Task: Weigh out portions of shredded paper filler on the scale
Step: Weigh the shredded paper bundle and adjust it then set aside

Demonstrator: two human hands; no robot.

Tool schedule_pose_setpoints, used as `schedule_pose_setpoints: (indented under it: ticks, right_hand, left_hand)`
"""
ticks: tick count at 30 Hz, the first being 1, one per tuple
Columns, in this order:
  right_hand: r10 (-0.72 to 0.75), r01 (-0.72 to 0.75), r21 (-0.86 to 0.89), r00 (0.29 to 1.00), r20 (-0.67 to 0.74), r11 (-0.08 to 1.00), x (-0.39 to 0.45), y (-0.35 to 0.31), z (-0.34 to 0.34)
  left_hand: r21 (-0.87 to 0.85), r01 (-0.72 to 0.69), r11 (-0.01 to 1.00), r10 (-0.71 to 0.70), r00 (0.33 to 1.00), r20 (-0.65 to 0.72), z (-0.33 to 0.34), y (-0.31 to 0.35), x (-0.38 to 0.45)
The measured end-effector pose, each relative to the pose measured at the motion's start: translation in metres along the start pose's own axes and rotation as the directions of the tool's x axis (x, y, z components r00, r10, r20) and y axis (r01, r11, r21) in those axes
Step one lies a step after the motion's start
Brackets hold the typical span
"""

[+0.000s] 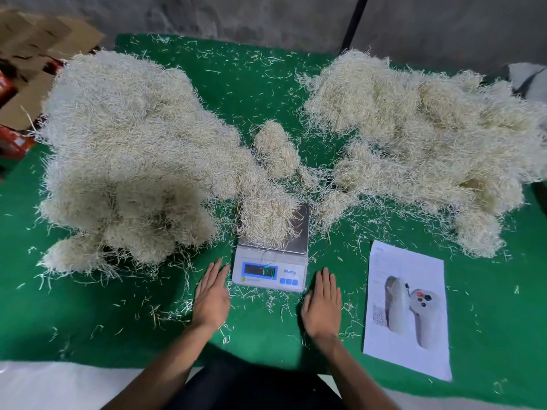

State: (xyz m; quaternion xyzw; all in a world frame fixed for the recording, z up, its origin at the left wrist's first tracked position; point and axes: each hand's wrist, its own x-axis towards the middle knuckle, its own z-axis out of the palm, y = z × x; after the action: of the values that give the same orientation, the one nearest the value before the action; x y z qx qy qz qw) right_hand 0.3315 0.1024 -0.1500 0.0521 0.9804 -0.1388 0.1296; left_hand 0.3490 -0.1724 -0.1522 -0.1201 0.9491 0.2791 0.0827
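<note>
A white digital scale (270,270) with a steel pan stands at the front middle of the green table (251,93). A clump of cream shredded paper (265,216) lies on its pan. A big heap of filler (127,155) fills the left side, and a heap of separate clumps (420,143) fills the right. A small clump (275,149) sits behind the scale. My left hand (211,297) lies flat on the cloth just left of the scale, fingers straight. My right hand (322,303) lies flat just right of it. Neither holds anything.
A printed sheet (407,309) with a picture lies at the front right. Loose paper strands are scattered over the cloth. Flattened cardboard (35,48) and red boxes (14,143) sit beyond the left edge. A black pole (355,22) rises behind the table.
</note>
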Motion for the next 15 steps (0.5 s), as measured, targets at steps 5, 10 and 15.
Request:
schedule_pose_setpoints:
  ticks: [5, 10, 15]
  right_hand:
    - [-0.001, 0.001, 0.003, 1.000, 0.001, 1.000, -0.0001, 0.0015, -0.0006]
    - [0.005, -0.004, -0.019, 1.000, 0.024, 1.000, -0.0005, 0.0001, -0.0024]
    - [-0.033, 0.034, -0.034, 0.999, 0.026, 0.999, -0.0003, 0.0034, -0.0042]
  left_hand:
    - [-0.010, -0.022, 1.000, 0.022, 0.999, 0.026, -0.0034, -0.0036, 0.0004]
    - [-0.016, -0.004, 1.000, 0.005, 0.999, 0.036, -0.0058, -0.0003, -0.0006]
    - [-0.047, 0.011, 0.999, -0.010, 0.999, 0.032, -0.0088, 0.0048, -0.0008]
